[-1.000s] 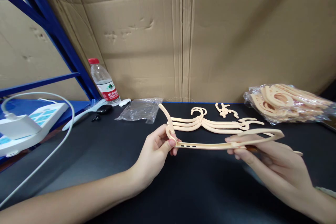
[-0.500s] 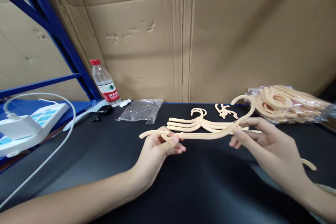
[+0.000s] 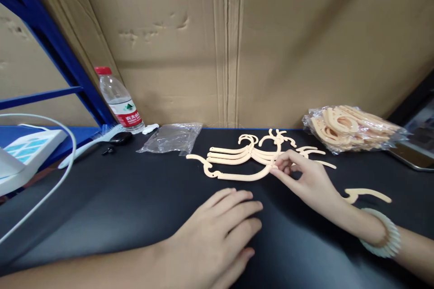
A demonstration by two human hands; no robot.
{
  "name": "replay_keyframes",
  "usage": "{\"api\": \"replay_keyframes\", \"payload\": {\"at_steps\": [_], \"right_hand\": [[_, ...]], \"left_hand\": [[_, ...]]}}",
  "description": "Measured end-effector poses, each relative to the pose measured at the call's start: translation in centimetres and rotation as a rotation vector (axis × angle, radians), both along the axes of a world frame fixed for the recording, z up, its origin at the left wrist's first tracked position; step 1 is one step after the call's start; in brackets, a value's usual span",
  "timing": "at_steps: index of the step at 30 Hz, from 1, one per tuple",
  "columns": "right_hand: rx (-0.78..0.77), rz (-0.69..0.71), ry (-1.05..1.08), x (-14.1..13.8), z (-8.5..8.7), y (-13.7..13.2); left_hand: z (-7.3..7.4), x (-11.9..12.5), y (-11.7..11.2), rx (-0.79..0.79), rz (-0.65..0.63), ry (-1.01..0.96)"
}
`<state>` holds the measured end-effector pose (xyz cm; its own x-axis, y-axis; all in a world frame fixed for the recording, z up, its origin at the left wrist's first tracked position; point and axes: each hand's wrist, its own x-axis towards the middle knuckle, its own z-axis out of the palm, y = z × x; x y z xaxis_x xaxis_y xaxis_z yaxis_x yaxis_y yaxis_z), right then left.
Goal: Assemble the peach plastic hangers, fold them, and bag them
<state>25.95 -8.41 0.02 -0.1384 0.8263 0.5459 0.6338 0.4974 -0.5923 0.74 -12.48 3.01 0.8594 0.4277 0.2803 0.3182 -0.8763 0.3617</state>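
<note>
A cream plastic hanger piece (image 3: 242, 177), with a hook at its right end and a small curved part jointed at its left, is pinched by my right hand (image 3: 301, 176) near the base of the hook. My left hand (image 3: 220, 235) is apart from it, palm down over the black table, fingers stretched out and holding nothing. Just behind the held piece lie several similar hanger pieces (image 3: 228, 155) side by side, hooks together. Small curved parts (image 3: 280, 137) are heaped farther back. Another curved part (image 3: 368, 192) lies beyond my right wrist.
A clear bag packed with hanger parts (image 3: 352, 128) lies at the back right beside a phone-like device (image 3: 415, 156). At the left stand a water bottle (image 3: 120, 104), a flat plastic bag (image 3: 171, 137), a brush (image 3: 90, 144) and a white power strip (image 3: 34, 158) with its cable.
My left hand has let go of the hanger piece's left end and drawn back toward me. My right hand has moved left with the hanger piece, lowering it toward the table. The view has shifted slightly.
</note>
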Motion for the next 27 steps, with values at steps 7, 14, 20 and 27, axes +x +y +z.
{"api": "replay_keyframes", "payload": {"at_steps": [7,14,20,27], "right_hand": [[-0.086,0.081,-0.109,0.3,-0.5,1.1],[-0.066,0.145,-0.183,0.6,-0.9,1.5],[0.072,0.074,-0.358,2.1,-0.1,2.7],[-0.034,0.022,-0.492,3.4,0.7,3.9]], "left_hand": [[-2.0,-0.3,2.6,-0.032,0.224,0.049],[-1.0,0.1,3.6,0.048,0.244,0.084],[0.1,1.2,6.2,0.171,0.24,0.131],[-0.9,2.7,12.0,0.159,0.339,0.203]]}}
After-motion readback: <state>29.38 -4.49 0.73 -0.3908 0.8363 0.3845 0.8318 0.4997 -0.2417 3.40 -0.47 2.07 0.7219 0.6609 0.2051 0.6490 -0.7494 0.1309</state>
